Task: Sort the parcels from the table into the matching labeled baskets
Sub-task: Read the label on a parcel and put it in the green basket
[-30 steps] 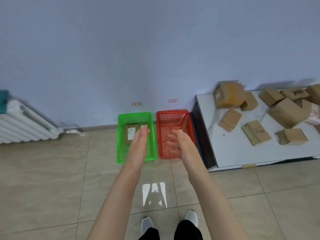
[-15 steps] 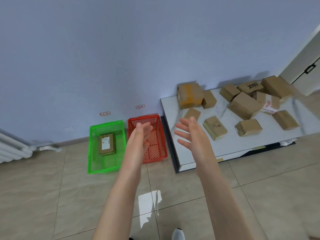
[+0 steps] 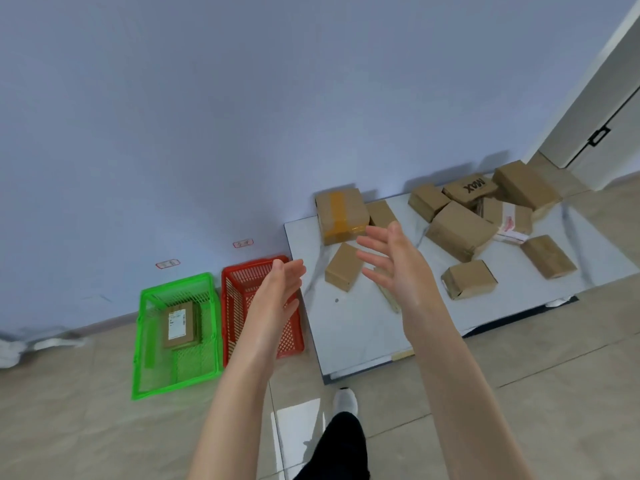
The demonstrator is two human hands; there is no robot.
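Parcels [image 3: 460,230] are lying scattered across the table [image 3: 346,334]: a taped box [image 3: 341,216] is sitting at the far left corner, a small box [image 3: 343,266] is lying just in front of it, a flat box [image 3: 469,278] is resting nearer the front edge, and a heap including a box printed MAX [image 3: 472,188] is crowding the far right corner. The right hand [image 3: 398,268] is hovering over the table's left half, just beside the small box, spreading relaxed and gripping nothing. The left hand [image 3: 277,299] is hanging over the red basket [image 3: 229,306], stretched straight and also holding nothing. One labelled parcel [image 3: 180,323] is lying inside the green basket [image 3: 145,341], which is standing on the floor just beside the red one, left of the table's left edge. Two small tags [image 3: 168,264] are sticking to the wall behind the baskets. A white shoe [image 3: 345,400] is showing below the table's front edge
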